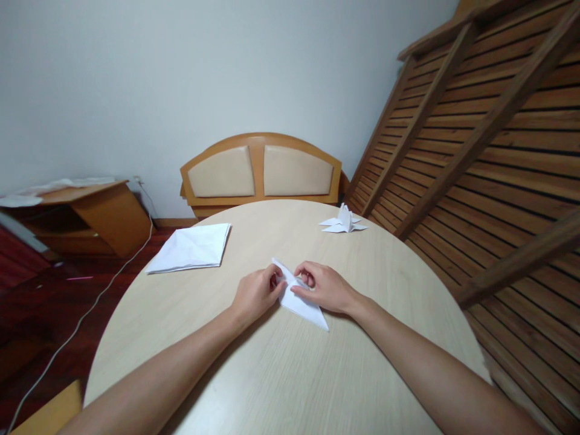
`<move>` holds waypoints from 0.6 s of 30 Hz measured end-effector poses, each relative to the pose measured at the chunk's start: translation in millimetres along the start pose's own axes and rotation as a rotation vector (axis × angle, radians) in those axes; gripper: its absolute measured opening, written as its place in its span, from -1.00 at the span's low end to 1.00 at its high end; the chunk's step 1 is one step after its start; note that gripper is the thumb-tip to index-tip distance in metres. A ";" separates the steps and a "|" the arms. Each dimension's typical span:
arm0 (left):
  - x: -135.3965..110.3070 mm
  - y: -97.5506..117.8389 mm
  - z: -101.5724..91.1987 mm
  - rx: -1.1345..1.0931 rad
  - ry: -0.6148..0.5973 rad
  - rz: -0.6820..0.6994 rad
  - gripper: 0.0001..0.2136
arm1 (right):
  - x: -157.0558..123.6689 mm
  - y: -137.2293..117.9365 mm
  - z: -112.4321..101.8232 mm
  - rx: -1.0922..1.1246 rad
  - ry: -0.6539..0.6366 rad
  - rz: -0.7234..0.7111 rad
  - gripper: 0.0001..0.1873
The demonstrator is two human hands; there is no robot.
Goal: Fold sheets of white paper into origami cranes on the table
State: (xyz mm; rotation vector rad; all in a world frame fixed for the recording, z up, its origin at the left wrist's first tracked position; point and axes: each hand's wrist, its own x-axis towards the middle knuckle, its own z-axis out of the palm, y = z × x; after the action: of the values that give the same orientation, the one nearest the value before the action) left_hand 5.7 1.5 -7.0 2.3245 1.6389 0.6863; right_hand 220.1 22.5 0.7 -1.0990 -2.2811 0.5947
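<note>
A folded white paper point(302, 305), long and pointed, lies on the round pale wooden table point(272, 374) in front of me. My left hand point(256, 293) pinches its upper left part with curled fingers. My right hand point(324, 286) grips the paper's right side, fingers closed over the fold. Both hands meet near the paper's far tip.
A stack of flat white sheets point(190, 248) lies at the table's far left. A finished folded paper figure point(343, 221) sits at the far right edge. Behind the table stands a wooden headboard point(260, 172); a slatted wooden frame point(489, 157) leans at right. A cable point(86, 314) runs across the floor.
</note>
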 end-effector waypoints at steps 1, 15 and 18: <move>0.4 -1.0 0.7 0.013 0.000 -0.013 -0.86 | -0.8 -1.5 -0.1 -0.009 -0.024 -0.031 -0.69; 1.4 -14.5 8.4 0.083 0.009 0.330 -0.64 | -1.5 6.8 2.7 -0.157 -0.149 -0.299 -0.64; 1.3 -17.3 13.7 0.066 -0.114 0.296 -0.61 | -0.6 13.5 2.2 -0.197 -0.139 -0.319 -0.67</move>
State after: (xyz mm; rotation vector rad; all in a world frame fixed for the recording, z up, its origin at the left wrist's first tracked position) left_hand -1.7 10.1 -26.0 2.6309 1.3014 0.5477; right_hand 226.8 29.3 -9.1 -0.7723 -2.6099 0.3325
